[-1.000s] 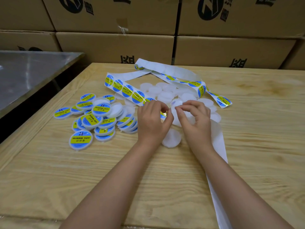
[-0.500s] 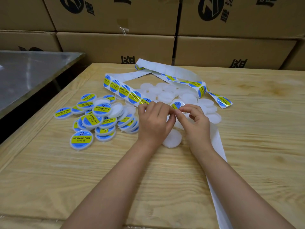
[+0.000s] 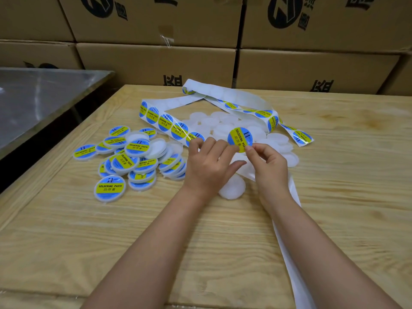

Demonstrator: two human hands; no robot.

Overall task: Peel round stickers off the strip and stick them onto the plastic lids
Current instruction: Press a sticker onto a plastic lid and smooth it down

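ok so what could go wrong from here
1. The right hand pinches the peeled sticker only by its edge, so it might curl and stick to itself or to a finger.
2. The nearest blank lid lies partly under the left hand, so the sticker could land off-centre or creased.
3. The loose strip could drag across nearby lids.
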